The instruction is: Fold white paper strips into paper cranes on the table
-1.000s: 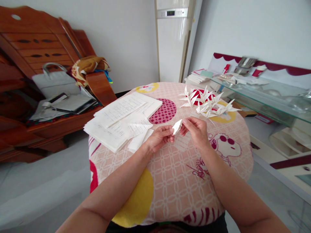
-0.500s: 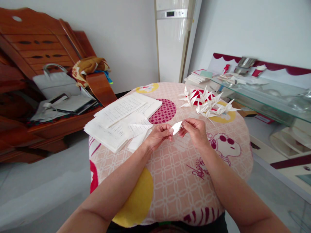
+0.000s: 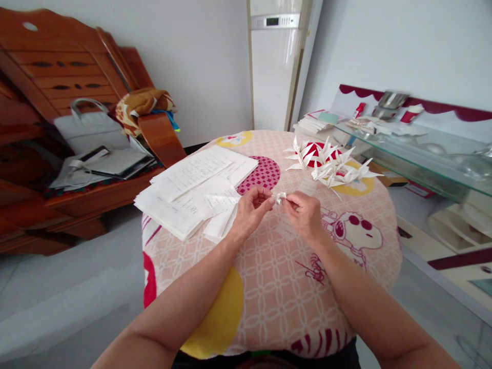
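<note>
A small folded piece of white paper (image 3: pixel 281 197) is pinched between both my hands above the round table (image 3: pixel 269 287). My left hand (image 3: pixel 251 207) grips its left end with closed fingers. My right hand (image 3: pixel 303 212) grips its right end, fingers closed too. Most of the paper is hidden by my fingertips. Several folded white paper cranes (image 3: pixel 330 166) lie in a heap on the table beyond my right hand. A stack of printed white sheets (image 3: pixel 192 192) lies to the left of my left hand.
The table has a pink patterned cloth with cartoon prints. A wooden bench (image 3: pixel 77 154) with a grey bag (image 3: pixel 90 128) and papers stands at the left. A glass shelf (image 3: pixel 415 154) with small items runs along the right. A tall white appliance (image 3: pixel 274 61) stands behind the table.
Both hands have shifted slightly up and away from me over the table. The paper looked like a wider flat flap before; now only a small bunched bit shows between my fingertips.
</note>
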Demonstrator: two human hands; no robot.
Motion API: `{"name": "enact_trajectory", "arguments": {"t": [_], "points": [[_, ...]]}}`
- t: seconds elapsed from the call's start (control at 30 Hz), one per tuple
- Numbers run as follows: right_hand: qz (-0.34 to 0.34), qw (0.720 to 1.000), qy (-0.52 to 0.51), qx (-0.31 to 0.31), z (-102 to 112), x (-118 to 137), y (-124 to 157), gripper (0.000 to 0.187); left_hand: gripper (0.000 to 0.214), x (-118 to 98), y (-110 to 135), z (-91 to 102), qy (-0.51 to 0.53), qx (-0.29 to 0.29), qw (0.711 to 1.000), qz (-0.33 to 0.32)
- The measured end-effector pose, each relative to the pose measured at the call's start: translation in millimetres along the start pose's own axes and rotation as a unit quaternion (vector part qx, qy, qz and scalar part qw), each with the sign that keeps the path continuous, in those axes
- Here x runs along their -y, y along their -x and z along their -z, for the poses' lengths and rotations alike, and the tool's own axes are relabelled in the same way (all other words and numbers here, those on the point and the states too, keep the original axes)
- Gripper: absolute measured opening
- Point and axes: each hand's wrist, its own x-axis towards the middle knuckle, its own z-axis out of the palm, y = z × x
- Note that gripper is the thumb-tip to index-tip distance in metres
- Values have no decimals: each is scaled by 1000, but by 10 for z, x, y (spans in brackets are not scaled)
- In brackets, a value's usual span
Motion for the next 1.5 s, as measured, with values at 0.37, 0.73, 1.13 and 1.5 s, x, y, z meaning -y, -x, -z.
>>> {"name": "enact_trajectory", "arguments": {"t": [0.37, 0.73, 1.13, 1.5], "points": [[79, 990, 118, 11, -61, -90, 50, 25, 29, 41, 21, 7, -64, 5, 998, -25], [126, 974, 187, 11, -74, -84, 66, 27, 21, -14, 52, -30, -95, -50, 994, -27], [99, 990, 103, -6, -64, 4, 60, 27, 23, -1, 2, -45, -23, -62, 997, 28], [-54, 993, -88, -58, -146, 44, 98, 18, 29, 55, 41, -120, 30, -82, 996, 20]]}}
